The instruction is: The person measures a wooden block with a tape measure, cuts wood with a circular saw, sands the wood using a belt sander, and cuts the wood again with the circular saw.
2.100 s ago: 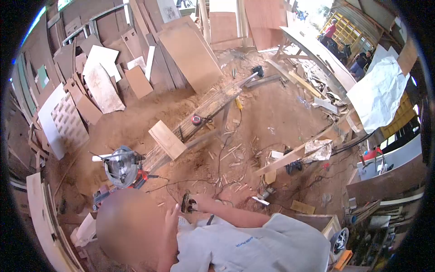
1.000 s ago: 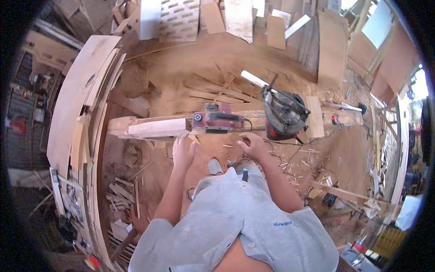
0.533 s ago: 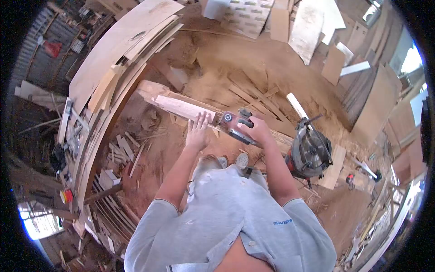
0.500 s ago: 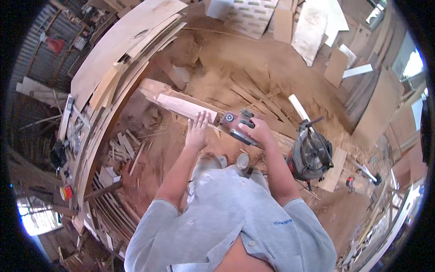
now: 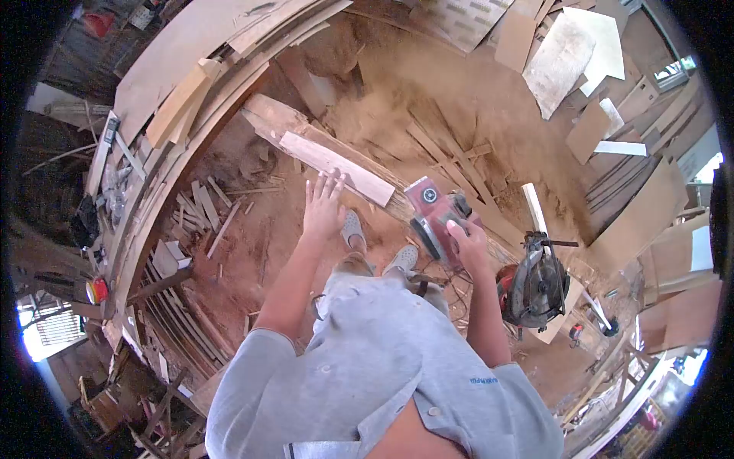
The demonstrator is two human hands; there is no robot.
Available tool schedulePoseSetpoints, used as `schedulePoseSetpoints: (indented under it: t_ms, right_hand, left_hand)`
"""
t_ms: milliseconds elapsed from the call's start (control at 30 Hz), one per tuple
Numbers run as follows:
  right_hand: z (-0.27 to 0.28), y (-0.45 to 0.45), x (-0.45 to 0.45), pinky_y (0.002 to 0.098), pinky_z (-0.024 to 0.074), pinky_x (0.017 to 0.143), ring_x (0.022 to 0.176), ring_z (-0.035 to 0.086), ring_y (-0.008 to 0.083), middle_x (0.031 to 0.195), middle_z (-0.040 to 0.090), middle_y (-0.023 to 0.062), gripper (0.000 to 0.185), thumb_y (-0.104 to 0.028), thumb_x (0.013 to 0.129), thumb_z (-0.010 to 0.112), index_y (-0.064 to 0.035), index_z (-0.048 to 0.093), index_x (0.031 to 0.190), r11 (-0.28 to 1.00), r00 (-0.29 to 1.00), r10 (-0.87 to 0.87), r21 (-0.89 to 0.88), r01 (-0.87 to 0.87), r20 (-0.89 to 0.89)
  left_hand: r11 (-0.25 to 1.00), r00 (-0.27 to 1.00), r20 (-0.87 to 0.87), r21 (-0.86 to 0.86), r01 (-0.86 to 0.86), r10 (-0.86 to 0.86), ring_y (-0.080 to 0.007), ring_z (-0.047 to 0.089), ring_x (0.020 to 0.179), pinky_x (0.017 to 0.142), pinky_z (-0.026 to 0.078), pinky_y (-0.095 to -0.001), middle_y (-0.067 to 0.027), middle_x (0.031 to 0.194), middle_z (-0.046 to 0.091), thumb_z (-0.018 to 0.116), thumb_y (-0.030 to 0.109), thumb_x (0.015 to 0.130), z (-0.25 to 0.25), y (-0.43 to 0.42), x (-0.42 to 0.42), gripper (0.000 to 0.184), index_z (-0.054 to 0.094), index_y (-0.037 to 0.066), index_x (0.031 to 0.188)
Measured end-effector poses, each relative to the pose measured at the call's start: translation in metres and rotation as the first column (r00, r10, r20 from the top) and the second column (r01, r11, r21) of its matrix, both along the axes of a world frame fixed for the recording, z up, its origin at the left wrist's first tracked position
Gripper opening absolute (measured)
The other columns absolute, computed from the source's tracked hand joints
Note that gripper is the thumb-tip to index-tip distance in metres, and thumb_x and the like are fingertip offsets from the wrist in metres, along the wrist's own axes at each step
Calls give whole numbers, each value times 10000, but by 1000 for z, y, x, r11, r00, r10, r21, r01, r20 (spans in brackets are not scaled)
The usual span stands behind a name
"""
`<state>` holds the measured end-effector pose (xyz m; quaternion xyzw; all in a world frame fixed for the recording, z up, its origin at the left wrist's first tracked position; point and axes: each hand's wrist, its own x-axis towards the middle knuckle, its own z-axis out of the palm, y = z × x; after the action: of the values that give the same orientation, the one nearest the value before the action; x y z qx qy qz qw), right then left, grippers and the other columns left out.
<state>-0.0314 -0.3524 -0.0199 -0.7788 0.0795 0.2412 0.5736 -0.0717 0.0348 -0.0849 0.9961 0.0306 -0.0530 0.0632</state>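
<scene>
A pale plank (image 5: pixel 348 173) lies along a rough thick timber beam (image 5: pixel 277 115) in front of me. My left hand (image 5: pixel 324 208) is open, its fingers spread at the near edge of the plank; whether they press on it is hard to tell. My right hand (image 5: pixel 469 246) is wrapped round the handle of a red electric planer (image 5: pixel 433 220) with a round dial on its front. The planer is tilted and sits apart from the plank, just past its right end.
A circular-blade saw (image 5: pixel 535 284) stands to the right of the planer. Stacked sheets (image 5: pixel 176 84) line the left side. Offcuts (image 5: pixel 206 203) and long strips (image 5: pixel 451 164) litter the sawdust-covered floor. Boards (image 5: pixel 562 61) lean at the upper right. My feet (image 5: pixel 352 229) are close to the beam.
The planer has come off the plank's right end, moving right and towards me, and turned. My left hand stays beside the plank with fingers more spread. The view has shifted slightly.
</scene>
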Motion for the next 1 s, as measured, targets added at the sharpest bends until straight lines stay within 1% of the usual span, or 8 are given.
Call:
schedulePoseSetpoints:
  t_ms: [133, 333, 433, 567, 600, 667, 767, 1000]
  right_hand:
    - [63, 9, 5, 342, 476, 593, 625, 609, 141, 697, 658, 57, 484, -444, 966, 721, 34, 774, 1020, 992, 990, 120, -31, -123, -72]
    - [86, 48, 25, 436, 561, 794, 824, 723, 277, 889, 765, 195, 569, -493, 903, 725, 18, 775, 1147, 840, 915, 403, -390, -378, -17]
    - [81, 59, 33, 443, 562, 828, 868, 735, 325, 940, 773, 215, 594, -519, 899, 714, -7, 779, 1193, 862, 922, 374, -328, -387, -104]
    - [82, 83, 47, 450, 564, 859, 912, 745, 342, 989, 780, 227, 613, -524, 897, 710, -5, 776, 1216, 827, 895, 441, -359, -432, -62]
    - [76, 88, 51, 453, 564, 864, 916, 746, 343, 995, 781, 227, 613, -525, 897, 707, -7, 776, 1217, 824, 891, 452, -362, -436, -44]
    - [67, 100, 56, 455, 564, 869, 924, 748, 341, 1005, 782, 226, 613, -531, 898, 702, -16, 777, 1222, 819, 885, 465, -368, -440, -24]
    - [66, 125, 64, 453, 567, 873, 935, 751, 338, 1016, 783, 223, 615, -543, 898, 698, -35, 778, 1236, 812, 883, 467, -376, -447, -42]
    - [78, 185, 86, 451, 569, 876, 918, 752, 337, 1013, 788, 219, 625, -531, 920, 691, -25, 757, 1280, 821, 879, 467, -323, -471, -95]
  left_hand:
    - [995, 996, 73, -92, -46, 53, -361, 250, 1636, 1349, 125, -593, -129, 1746, 332, 685, 254, 924, 2, 26, 9, 789, 415, 156, 1659]
    - [967, 967, 165, -197, -161, 195, -382, 291, 1610, 1344, 172, -559, -199, 1715, 343, 692, 233, 900, -14, 79, 26, 814, 408, 114, 1653]
    - [904, 924, 205, -358, -236, 322, -399, 305, 1599, 1331, 232, -534, -233, 1710, 330, 730, 186, 881, -17, 98, 32, 864, 372, 85, 1661]
    - [751, 822, 252, -596, -285, 511, -429, 360, 1562, 1303, 309, -499, -260, 1694, 341, 770, 94, 858, -48, 126, 47, 949, 292, 48, 1677]
    - [674, 809, 177, -665, -322, 561, -422, 380, 1553, 1291, 331, -489, -253, 1686, 358, 755, 72, 862, -58, 134, 51, 944, 282, 47, 1678]
    - [496, 771, 16, -774, -394, 637, -407, 420, 1533, 1267, 375, -468, -240, 1670, 393, 727, 28, 871, -78, 147, 57, 935, 262, 46, 1682]
    - [128, 778, -112, -962, -241, 618, -345, 487, 1495, 1205, 452, -420, -208, 1647, 439, 650, -44, 882, -102, 161, 69, 891, 272, 48, 1684]
    - [3, 774, -257, -948, -317, 579, -294, 545, 1446, 1104, 516, -354, -140, 1676, 429, 498, -148, 851, -105, 172, 69, 873, 333, 61, 1682]
